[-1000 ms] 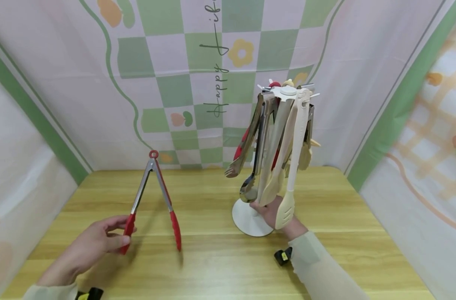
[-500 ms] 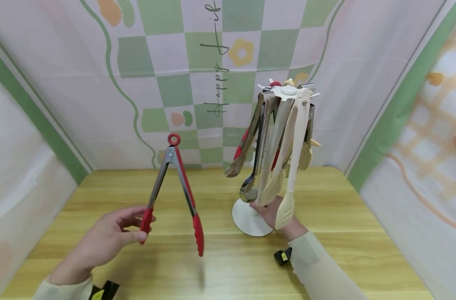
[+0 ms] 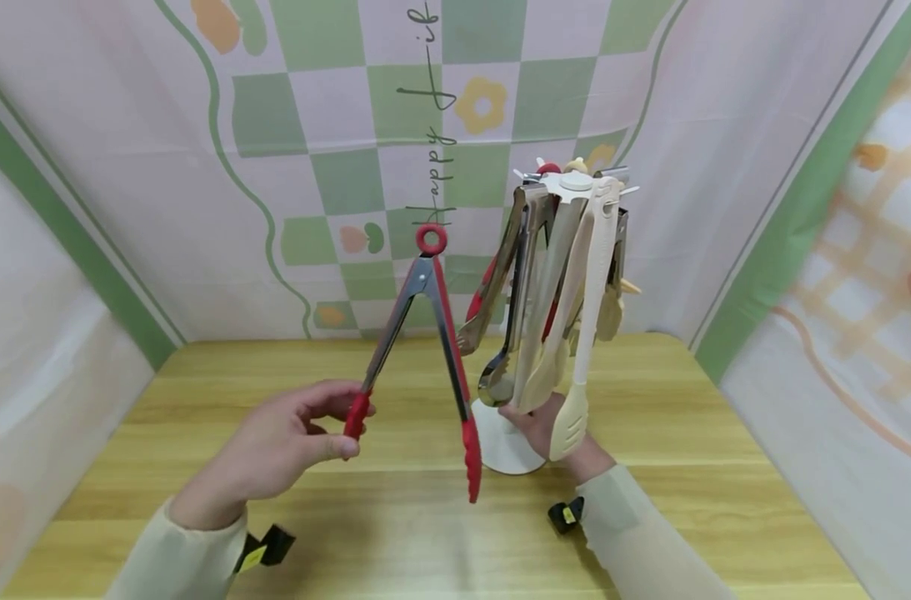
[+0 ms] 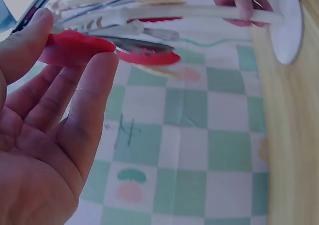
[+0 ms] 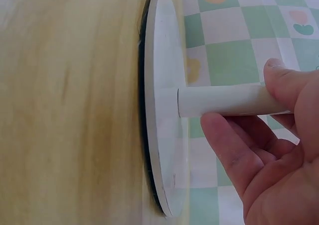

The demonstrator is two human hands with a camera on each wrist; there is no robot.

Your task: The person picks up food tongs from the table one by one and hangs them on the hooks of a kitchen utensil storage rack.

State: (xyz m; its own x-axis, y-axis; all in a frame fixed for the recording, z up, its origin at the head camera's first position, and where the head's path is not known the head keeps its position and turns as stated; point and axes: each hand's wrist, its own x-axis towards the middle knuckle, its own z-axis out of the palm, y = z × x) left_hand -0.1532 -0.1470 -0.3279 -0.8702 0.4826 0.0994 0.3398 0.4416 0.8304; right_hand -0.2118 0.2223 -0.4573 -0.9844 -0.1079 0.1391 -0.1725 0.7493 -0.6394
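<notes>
My left hand (image 3: 282,446) pinches a pair of kitchen tongs (image 3: 390,342) by one red tip, between thumb and fingers. The tongs hang in the air with arms spread and the red ring at the top. In the left wrist view that red tip (image 4: 75,50) lies between the thumb and fingers. To the right stands a white rotating utensil rack (image 3: 575,182) hung with several utensils. My right hand (image 3: 536,419) grips its pole low down, partly hidden behind the utensils. Close up in the right wrist view, thumb and fingers hold the white pole (image 5: 224,100) just above the round base (image 5: 167,105).
A cream slotted spoon (image 3: 571,421), a metal ladle (image 3: 495,385) and several other utensils dangle from the rack over the wooden table (image 3: 395,542). Behind the table hangs a green and white checked cloth (image 3: 342,183).
My left hand has carried the tongs rightward and upward, close to the rack; one arm now overlaps the base in the head view. My right hand and the rack have stayed put.
</notes>
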